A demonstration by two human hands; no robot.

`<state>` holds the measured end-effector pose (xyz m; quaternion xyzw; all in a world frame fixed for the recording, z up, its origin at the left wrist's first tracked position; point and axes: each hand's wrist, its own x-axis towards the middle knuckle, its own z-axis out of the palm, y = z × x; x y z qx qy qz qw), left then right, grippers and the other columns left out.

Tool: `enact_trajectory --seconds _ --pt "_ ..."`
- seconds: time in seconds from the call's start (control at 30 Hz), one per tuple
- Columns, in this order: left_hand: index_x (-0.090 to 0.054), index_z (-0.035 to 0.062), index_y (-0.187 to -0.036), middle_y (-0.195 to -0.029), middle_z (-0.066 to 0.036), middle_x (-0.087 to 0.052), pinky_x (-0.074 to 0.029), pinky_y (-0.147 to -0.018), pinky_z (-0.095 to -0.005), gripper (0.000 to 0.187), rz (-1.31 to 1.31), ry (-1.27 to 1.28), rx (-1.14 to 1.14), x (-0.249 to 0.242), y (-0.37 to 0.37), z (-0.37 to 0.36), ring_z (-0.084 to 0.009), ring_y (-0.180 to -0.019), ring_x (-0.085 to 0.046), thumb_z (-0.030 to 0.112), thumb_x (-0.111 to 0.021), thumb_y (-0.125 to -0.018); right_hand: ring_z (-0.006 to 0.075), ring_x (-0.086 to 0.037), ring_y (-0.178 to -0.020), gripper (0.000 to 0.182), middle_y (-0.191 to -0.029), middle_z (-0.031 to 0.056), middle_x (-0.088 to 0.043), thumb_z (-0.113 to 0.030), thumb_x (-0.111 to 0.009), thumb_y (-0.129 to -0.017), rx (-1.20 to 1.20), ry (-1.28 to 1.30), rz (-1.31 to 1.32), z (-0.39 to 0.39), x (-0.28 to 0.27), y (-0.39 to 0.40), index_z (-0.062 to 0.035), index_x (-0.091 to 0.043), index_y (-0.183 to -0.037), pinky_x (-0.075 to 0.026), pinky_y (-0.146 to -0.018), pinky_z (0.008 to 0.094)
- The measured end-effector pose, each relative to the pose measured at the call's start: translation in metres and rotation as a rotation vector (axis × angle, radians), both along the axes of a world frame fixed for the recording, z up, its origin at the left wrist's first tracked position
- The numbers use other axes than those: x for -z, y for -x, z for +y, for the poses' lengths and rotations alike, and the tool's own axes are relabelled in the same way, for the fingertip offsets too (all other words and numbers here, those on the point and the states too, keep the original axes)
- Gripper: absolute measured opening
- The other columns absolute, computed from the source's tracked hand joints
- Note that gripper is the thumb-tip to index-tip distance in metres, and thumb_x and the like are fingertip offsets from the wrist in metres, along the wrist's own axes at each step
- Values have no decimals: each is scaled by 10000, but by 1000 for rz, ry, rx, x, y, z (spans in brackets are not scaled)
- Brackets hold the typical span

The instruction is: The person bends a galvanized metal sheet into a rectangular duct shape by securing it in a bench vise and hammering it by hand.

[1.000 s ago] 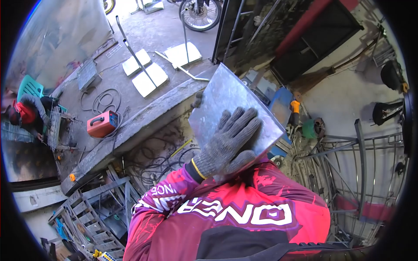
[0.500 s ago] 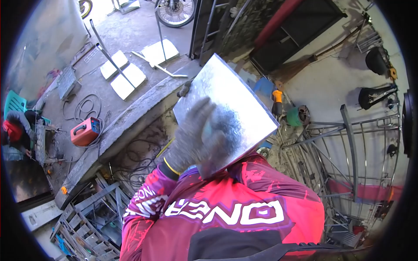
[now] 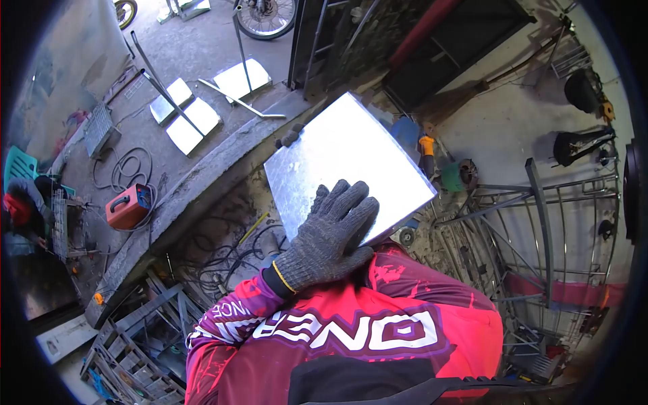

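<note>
A shiny square sheet-metal panel is held tilted in front of my chest. My left hand, in a dark grey knit glove with a yellow-edged cuff, lies flat on its near part, fingers stretched and thumb toward the right. My right hand is mostly hidden beneath the panel. Only its gloved fingertips show, curled over the panel's far left edge.
A concrete ledge runs diagonally at left. Beyond it stand a red welding machine, white-topped pieces with metal legs and a motorcycle wheel. Metal frames crowd the right. Another person is at far left.
My left hand, blurred earlier over the panel's middle, has moved nearer my body and now rests flat. The panel has shifted and turned slightly.
</note>
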<state>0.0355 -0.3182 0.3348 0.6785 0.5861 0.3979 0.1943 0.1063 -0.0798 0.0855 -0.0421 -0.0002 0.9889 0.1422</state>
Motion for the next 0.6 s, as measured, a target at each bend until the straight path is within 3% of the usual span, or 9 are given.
enact_trajectory --seconds 0.6 --pt "-444 18 -1401 -1444 -248 -412 -291 -1130 -548 795 -61 -46 -60 12 1 -8 -453 -1359 -376 352 -778 -762 293 -584 -949 680 -1029 155 -607 -480 -564 -933 54 26 -1 -34 -46 32 97 -477 -1281 -493 -896 417"
